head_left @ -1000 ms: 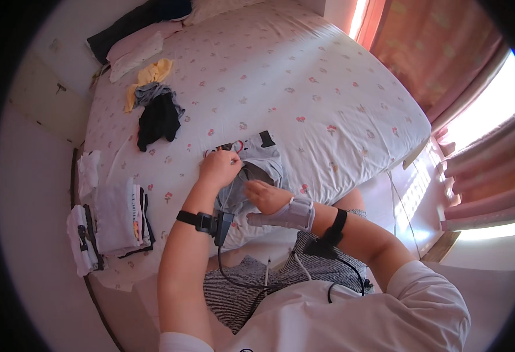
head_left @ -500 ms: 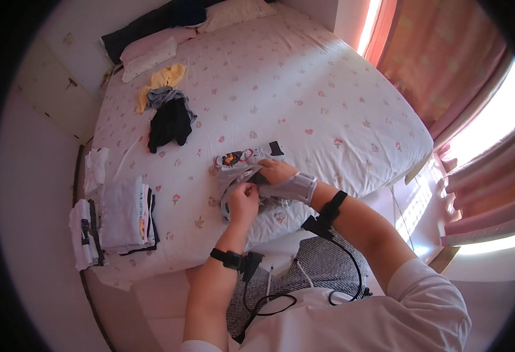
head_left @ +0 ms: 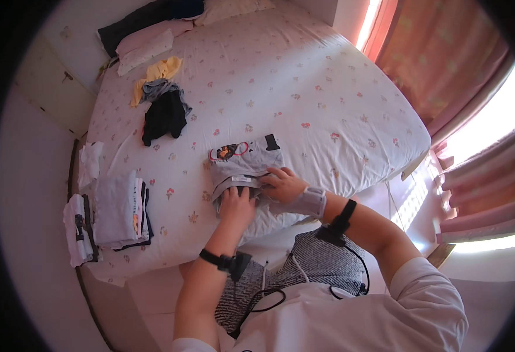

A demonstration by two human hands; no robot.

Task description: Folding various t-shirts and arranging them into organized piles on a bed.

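Note:
A grey T-shirt (head_left: 251, 161) with a dark and red print lies partly folded on the near edge of the bed, its neckline and pale label facing me. My left hand (head_left: 238, 205) rests at the near side of the neckline, fingers stretched over the fabric and slightly apart. On the right side of the collar lies my right hand (head_left: 285, 186), its fingers spread on the cloth; its thumb is partly hidden. A grey-white band wraps the right wrist.
A stack of folded clothes (head_left: 115, 211) sits at the bed's left corner, beside a smaller folded pile (head_left: 78, 229) and a crumpled white cloth (head_left: 90, 163). Farther back lie black clothing (head_left: 165, 116) and yellow clothing (head_left: 162, 69). Pillows (head_left: 146, 50) line the head of the bed (head_left: 304, 88).
The T-shirt has been flattened, and its neckline and label now show. My left hand has gone from a pinch to stretched fingers; my right hand has shifted down toward me.

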